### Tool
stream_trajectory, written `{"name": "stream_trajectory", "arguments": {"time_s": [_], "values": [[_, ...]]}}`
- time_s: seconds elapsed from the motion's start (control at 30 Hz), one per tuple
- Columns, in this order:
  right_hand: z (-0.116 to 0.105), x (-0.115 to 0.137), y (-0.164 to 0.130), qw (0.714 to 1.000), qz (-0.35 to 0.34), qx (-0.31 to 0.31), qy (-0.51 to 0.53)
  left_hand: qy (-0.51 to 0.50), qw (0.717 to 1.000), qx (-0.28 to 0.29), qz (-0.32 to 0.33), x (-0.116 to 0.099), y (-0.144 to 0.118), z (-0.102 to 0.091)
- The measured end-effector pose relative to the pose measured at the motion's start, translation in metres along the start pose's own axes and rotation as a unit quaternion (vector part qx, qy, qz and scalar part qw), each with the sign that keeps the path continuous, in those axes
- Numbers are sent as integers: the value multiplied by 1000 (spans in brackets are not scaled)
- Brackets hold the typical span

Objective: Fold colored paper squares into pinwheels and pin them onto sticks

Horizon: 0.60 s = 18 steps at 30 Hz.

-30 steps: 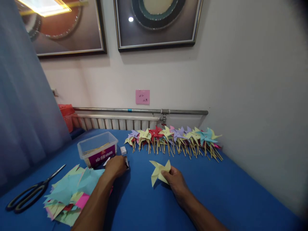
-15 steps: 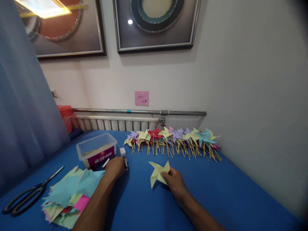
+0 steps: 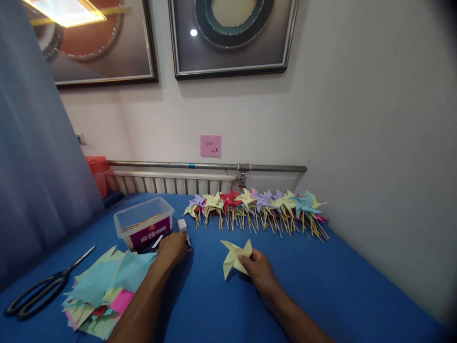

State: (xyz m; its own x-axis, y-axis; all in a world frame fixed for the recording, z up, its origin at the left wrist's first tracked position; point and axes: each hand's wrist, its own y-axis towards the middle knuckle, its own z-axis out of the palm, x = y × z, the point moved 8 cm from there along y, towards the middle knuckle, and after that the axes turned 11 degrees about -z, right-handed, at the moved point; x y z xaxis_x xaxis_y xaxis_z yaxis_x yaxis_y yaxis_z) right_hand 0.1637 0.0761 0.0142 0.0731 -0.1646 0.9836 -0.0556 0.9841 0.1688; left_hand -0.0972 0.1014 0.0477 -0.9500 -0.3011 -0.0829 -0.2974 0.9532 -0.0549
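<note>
- A long row of finished pinwheels [image 3: 255, 206] is lined up at the far edge of the blue table [image 3: 339, 286], against the wall, sticks and all. Yellow, red, purple and teal ones are mixed in, so a good batch looks done already.
- One more is in progress: a yellow paper pinwheel [image 3: 233, 256] with no stick on it is pinched at its near right edge by the right hand [image 3: 260, 270], fingers closed on the paper. It's held low over the middle of the table, just near of the finished row.
- The left hand [image 3: 173, 248] is curled, knuckles up, on the table just near of a clear plastic box [image 3: 143, 221]. Something small and dark shows at its fingertips, but whether it's actually gripped can't be told from here.
- A small white box [image 3: 182, 225] sits just right of the plastic box, just beyond the left hand.
- Thin wooden sticks [image 3: 144, 221] can be seen inside the plastic box, so stick supply isn't used up.
- A messy pile of cut paper squares [image 3: 103, 286], mostly teal and pale green with some pink, is lying at the near left, next to the left forearm. That pile reads as plenty left to fold.
- Black-handled scissors [image 3: 43, 288] are parked at the far left of the table, untouched by either hand.
- Rough judgement: well into the job, with the yellow one folded but not yet mounted, and a decent stack of paper yet to be worked through.
</note>
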Motion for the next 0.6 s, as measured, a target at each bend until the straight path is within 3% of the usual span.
{"name": "stream_trajectory", "arguments": {"time_s": [0.4,0.6], "values": [[-2,-5,3,1000,-8,0,-8,-3,1000,-25,-10,-3,-6,-7],[-2,-6,2,1000,-10,-5,5,-18,997,-72,-17,0,-11,-25]]}}
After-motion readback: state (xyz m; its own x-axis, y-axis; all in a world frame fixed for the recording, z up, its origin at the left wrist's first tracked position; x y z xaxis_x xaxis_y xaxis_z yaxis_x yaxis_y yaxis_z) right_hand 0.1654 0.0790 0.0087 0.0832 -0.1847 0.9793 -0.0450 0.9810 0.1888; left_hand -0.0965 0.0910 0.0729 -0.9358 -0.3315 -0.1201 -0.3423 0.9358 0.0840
